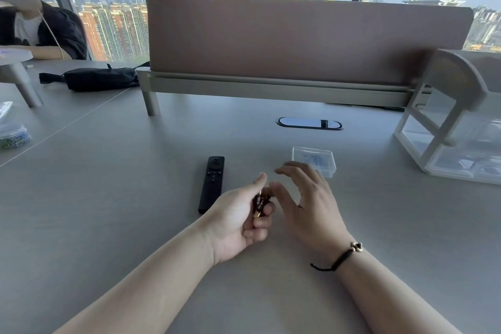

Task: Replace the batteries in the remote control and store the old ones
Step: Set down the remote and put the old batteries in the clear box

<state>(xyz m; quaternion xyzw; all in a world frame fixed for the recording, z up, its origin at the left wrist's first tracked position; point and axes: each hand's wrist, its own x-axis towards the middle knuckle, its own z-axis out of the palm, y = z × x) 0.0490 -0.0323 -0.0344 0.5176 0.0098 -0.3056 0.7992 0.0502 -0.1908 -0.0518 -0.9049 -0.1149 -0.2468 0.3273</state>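
Note:
A slim black remote control lies button side up on the grey table, just left of my hands. My left hand is curled around small dark batteries with gold ends, held upright between thumb and fingers. My right hand hovers beside them with its fingers spread, its thumb close to the batteries. Whether it touches them I cannot tell. A small clear plastic box with a closed lid sits on the table just beyond my right hand.
A brown desk divider on a grey rail stands across the back. An oval cable port lies in the table. A clear storage bin stands at right, a black pouch at back left, where a person sits.

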